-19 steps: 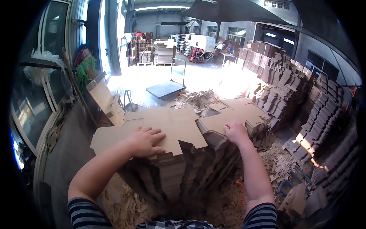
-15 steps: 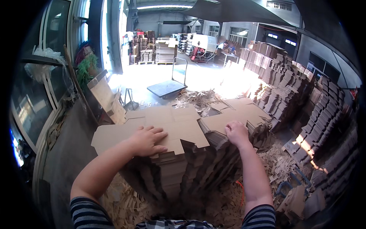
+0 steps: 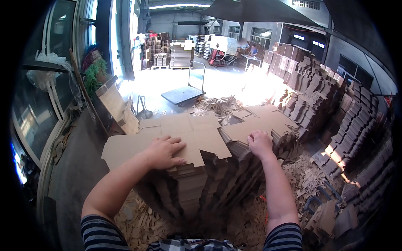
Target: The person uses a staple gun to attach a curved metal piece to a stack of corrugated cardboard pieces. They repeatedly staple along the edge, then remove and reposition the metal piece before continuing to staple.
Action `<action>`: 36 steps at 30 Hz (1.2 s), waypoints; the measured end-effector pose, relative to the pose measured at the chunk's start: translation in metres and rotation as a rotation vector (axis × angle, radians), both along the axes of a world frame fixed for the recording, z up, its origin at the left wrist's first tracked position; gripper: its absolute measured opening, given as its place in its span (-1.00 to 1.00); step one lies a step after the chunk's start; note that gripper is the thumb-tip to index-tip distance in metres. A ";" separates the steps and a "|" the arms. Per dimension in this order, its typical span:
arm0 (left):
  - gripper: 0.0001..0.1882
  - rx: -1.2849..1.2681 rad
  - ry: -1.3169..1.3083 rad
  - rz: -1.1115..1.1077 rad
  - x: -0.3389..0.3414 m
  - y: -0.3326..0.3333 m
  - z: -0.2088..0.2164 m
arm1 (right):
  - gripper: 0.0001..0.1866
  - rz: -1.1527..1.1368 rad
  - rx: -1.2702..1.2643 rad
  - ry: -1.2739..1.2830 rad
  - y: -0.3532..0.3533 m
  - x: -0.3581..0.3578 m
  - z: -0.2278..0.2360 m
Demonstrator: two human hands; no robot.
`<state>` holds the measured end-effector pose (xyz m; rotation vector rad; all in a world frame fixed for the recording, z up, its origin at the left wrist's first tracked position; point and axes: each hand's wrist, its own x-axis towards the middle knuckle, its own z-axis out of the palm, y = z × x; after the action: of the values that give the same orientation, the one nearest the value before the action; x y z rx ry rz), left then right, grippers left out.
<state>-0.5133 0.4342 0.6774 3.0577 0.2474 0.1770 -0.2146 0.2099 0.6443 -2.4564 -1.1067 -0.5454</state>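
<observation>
My left hand (image 3: 166, 153) lies palm down with fingers spread on the top die-cut cardboard sheet (image 3: 188, 131) of a tall stack. That sheet is flat, brown and notched along its near edge. To the right, my right hand (image 3: 260, 144) is closed, its fingers curled down at the near edge of a neighbouring stack of cut cardboard blanks (image 3: 264, 122). What its fingertips hold, if anything, is hidden. The two stacks stand side by side, a narrow gap showing between their near corners. Their layered front edges (image 3: 192, 190) drop toward the floor.
Cardboard scraps (image 3: 142, 221) litter the floor around the stacks. Ahead stands a flat platform trolley (image 3: 182, 95) with an upright handle. High piles of cardboard (image 3: 310, 83) line the right side. A wooden board (image 3: 111, 98) leans on the left. People (image 3: 252, 50) are far back near a table.
The view has shifted slightly. My left hand stays spread on the top sheet and my right hand stays curled at the right stack; no sheet has visibly been lifted.
</observation>
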 end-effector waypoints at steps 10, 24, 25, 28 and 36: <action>-0.32 -0.011 -0.019 -0.011 0.001 0.003 -0.002 | -0.80 0.002 -0.013 -0.011 0.001 0.002 -0.002; -0.34 -0.076 -0.002 -0.013 0.003 -0.006 0.009 | -0.79 -0.030 0.051 -0.006 0.000 0.006 -0.005; -0.35 -0.065 -0.016 0.004 0.001 -0.007 0.010 | -0.78 -0.027 0.050 -0.001 0.000 0.003 -0.001; -0.36 -0.059 -0.027 0.026 -0.003 -0.012 0.018 | -0.76 -0.027 -0.006 0.038 -0.002 -0.007 0.007; -0.37 -0.052 -0.035 0.015 -0.017 -0.017 0.023 | -0.71 -0.048 -0.099 0.093 -0.004 -0.016 0.018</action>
<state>-0.5304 0.4170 0.7001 2.9987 0.2687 0.2212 -0.2304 0.2057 0.6624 -2.5711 -1.0639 -0.3952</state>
